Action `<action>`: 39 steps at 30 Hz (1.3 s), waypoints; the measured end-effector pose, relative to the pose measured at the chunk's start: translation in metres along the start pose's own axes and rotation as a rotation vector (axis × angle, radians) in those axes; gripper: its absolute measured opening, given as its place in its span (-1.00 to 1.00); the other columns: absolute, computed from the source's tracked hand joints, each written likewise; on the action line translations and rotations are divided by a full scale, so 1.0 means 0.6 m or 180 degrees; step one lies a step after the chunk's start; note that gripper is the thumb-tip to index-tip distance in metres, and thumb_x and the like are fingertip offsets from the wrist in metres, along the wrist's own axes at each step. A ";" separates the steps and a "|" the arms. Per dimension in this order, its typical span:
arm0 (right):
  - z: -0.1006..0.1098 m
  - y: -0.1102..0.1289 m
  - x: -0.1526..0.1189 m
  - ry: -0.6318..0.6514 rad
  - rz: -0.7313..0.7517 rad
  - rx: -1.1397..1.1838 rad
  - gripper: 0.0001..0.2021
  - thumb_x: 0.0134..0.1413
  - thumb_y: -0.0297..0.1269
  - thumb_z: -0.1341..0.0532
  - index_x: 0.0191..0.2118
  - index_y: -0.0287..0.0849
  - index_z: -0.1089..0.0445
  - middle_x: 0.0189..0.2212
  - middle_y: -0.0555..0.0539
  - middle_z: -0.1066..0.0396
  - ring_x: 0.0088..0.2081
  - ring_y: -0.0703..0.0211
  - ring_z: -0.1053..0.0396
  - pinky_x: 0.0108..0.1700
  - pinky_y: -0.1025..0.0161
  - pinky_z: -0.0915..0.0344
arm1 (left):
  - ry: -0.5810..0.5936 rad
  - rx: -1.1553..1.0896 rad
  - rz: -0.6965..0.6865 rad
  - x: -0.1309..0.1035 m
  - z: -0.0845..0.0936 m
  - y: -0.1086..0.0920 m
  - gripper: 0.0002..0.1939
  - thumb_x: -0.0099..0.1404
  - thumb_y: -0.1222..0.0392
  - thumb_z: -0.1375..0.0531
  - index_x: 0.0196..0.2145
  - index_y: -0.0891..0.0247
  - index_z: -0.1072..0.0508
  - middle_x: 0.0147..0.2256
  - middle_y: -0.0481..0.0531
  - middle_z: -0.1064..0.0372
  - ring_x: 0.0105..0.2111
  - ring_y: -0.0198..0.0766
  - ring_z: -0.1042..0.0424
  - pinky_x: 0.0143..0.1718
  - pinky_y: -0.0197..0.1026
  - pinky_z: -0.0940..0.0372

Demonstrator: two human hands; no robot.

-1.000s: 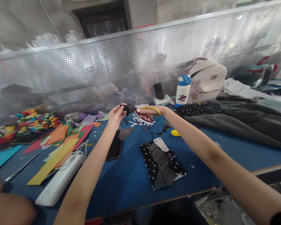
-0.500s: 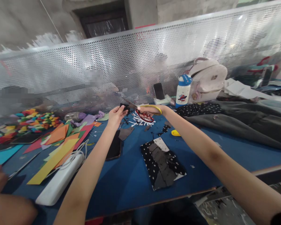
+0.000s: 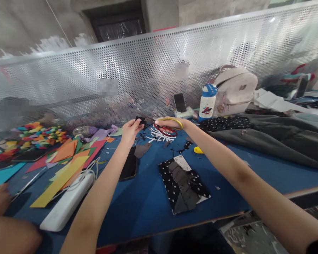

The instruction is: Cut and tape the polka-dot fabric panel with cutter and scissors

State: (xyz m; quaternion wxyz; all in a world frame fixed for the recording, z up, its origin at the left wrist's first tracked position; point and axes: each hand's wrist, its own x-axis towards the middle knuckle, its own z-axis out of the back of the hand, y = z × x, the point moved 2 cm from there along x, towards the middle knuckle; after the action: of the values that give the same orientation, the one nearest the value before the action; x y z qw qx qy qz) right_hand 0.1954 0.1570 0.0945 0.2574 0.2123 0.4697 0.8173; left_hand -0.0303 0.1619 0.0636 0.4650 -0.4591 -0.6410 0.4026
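Observation:
My left hand (image 3: 131, 130) pinches a small piece of black fabric (image 3: 141, 120) above the far side of the blue table. Gripped in my right hand (image 3: 164, 125) is a pair of scissors with one yellow and one red handle (image 3: 176, 122); its blades point left at the fabric. Whether the blades touch it I cannot tell. Beneath my hands lie white paper strips (image 3: 163, 135), dark scraps (image 3: 185, 145) and a grey fabric piece (image 3: 142, 150). Nearer to me is a card (image 3: 182, 160) covered with black dotted and grey fabric pieces.
A white power strip (image 3: 67, 203), coloured paper (image 3: 62, 183) and a black phone (image 3: 129, 165) lie left. A bottle (image 3: 207, 104), backpack (image 3: 235, 90) and dark cloth (image 3: 270, 139) stand or lie right. Another person's hand (image 3: 0, 199) is at far left. A perforated metal screen (image 3: 148, 67) runs behind.
The scissors' red handle has swung slightly down and away from the yellow one, and the blades have shifted a little. My left hand keeps its place with the black fabric.

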 end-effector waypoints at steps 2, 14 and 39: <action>0.001 -0.003 0.001 -0.0019 -0.0009 -0.0028 -0.38 0.09 0.38 -0.07 -0.49 -0.18 -0.27 -0.67 0.07 -0.19 -0.64 0.36 -0.12 -0.61 0.36 -0.13 | 0.0005 0.0016 0.0004 0.001 0.000 0.001 -0.72 0.41 0.12 -0.20 0.00 0.33 -0.40 -0.09 0.10 -0.41 -0.19 -0.20 -0.47 -0.19 -0.09 -0.45; 0.010 -0.012 0.003 -0.0024 -0.0029 -0.0233 -0.42 0.23 0.24 -0.07 -0.54 -0.21 -0.25 -0.73 0.09 -0.15 -0.70 0.39 -0.07 -0.63 0.37 -0.10 | 0.0064 0.0103 -0.0044 0.005 0.004 0.005 -0.71 0.41 0.12 -0.20 0.01 0.32 -0.40 -0.06 0.11 -0.40 -0.17 -0.19 -0.47 -0.17 -0.07 -0.45; -0.004 -0.025 0.012 0.0471 0.0078 0.0076 -0.39 0.30 0.25 0.11 -0.50 -0.21 -0.20 -0.65 0.06 -0.10 -0.62 0.37 -0.04 -0.59 0.38 -0.06 | 0.0238 0.0259 0.0045 0.003 0.004 0.004 -0.70 0.41 0.12 -0.20 0.02 0.32 -0.39 -0.06 0.12 -0.39 -0.16 -0.18 -0.47 -0.16 -0.06 -0.45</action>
State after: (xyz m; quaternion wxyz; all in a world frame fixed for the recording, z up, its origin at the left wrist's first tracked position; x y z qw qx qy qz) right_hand 0.1918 0.1661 0.0809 0.2094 0.1601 0.4944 0.8283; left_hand -0.0325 0.1642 0.0609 0.5040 -0.4592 -0.6030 0.4142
